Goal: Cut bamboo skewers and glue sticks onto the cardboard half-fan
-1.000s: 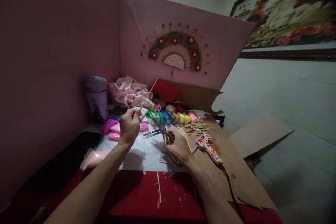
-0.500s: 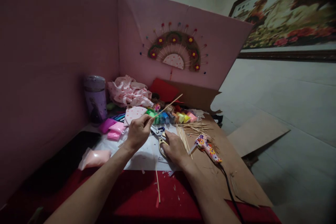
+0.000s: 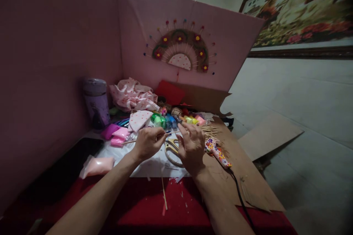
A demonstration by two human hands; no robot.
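My left hand [image 3: 147,142] pinches a thin wooden stick [image 3: 129,141] that lies almost level, its free end poking out to the left. My right hand [image 3: 191,147] meets the stick's other end from the right, thumb and fingers closed on it. Just below the hands a pair of yellow-handled scissors [image 3: 171,146] rests on white paper [image 3: 150,163]. A spotted glue gun [image 3: 216,152] with a black cord lies to the right of my right hand.
Small coloured clay packets [image 3: 165,120], pink packets [image 3: 116,136], a loose pile of wooden sticks [image 3: 211,130], a polka-dot fan piece [image 3: 139,119], crumpled cloth [image 3: 132,93] and a purple tumbler [image 3: 96,99] crowd the back. Another stick [image 3: 163,192] lies on the red cloth. Pink boards wall the left and back.
My right hand has let the scissors down on the paper and come up to the stick. My left hand has lowered the stick from upright to nearly level.
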